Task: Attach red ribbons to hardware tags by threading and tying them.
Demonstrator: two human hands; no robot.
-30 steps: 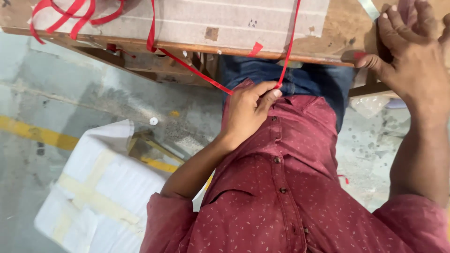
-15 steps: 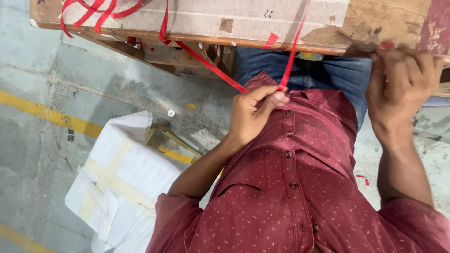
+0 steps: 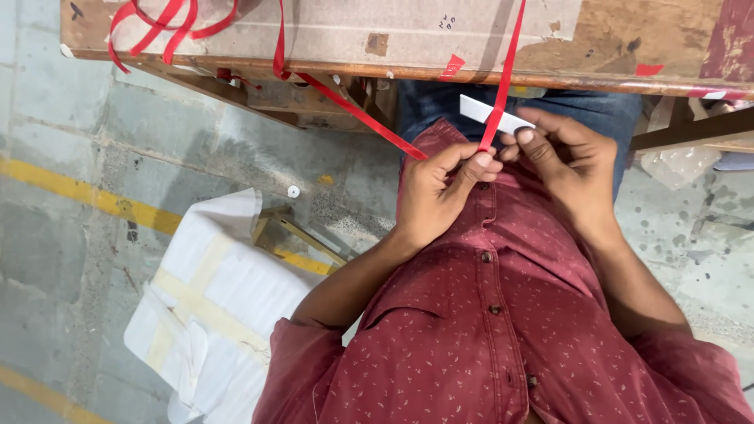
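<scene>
My left hand (image 3: 440, 192) pinches a red ribbon (image 3: 503, 86) between thumb and fingers, in front of my maroon shirt. The ribbon runs up from the pinch over the edge of the wooden table (image 3: 628, 47), and a second strand slants up left to a tangle of red loops (image 3: 157, 27) on the table's corner. My right hand (image 3: 569, 169) is close beside the left, fingertips nearly touching it. It holds a small white flat strip (image 3: 483, 112) that sticks out to the upper left behind the ribbon.
A white wrapped bundle with tan tape (image 3: 212, 306) lies on the concrete floor at my left. A yellow painted line (image 3: 86, 196) crosses the floor. A wooden brace (image 3: 259, 94) runs under the table edge. Blue jeans show under the table.
My right hand has come down from the table edge to meet my left hand, now holding a white strip. My left hand keeps its pinch on the ribbon.
</scene>
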